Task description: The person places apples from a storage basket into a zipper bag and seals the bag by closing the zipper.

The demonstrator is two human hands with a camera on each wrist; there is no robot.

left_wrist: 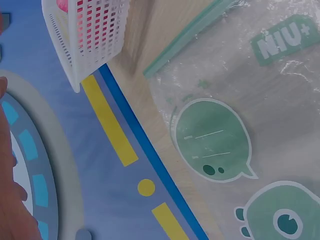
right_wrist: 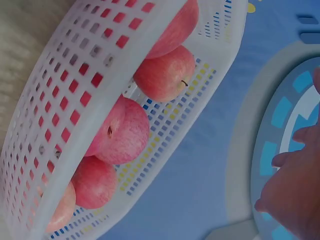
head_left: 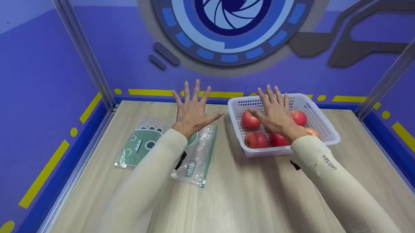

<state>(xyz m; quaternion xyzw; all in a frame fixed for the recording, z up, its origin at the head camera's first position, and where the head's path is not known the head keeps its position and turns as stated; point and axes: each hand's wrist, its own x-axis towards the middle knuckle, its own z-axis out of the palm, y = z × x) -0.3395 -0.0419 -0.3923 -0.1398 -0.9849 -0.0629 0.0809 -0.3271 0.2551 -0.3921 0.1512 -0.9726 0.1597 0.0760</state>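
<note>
My left hand (head_left: 193, 113) is raised with its fingers spread, above a clear zip bag (head_left: 199, 158) with green prints; it holds nothing. In the left wrist view the bag (left_wrist: 280, 110) lies flat, its green zip strip (left_wrist: 187, 37) along one side. The right hand (head_left: 278, 115) is also spread wide, over a white plastic basket (head_left: 327, 133) of several red apples (head_left: 256, 140). Nothing is in its fingers. Some apples are partly hidden beneath that hand; the right wrist view shows apples (right_wrist: 166, 74) resting inside the basket (right_wrist: 120, 95).
Under everything is a light wooden table (head_left: 211, 213). A second green-printed pouch (head_left: 134, 146) lies at the left, partly covered by the left sleeve (head_left: 150, 173). A blue printed wall (head_left: 129, 57) rises behind the table, with metal posts (head_left: 84, 48) at the corners.
</note>
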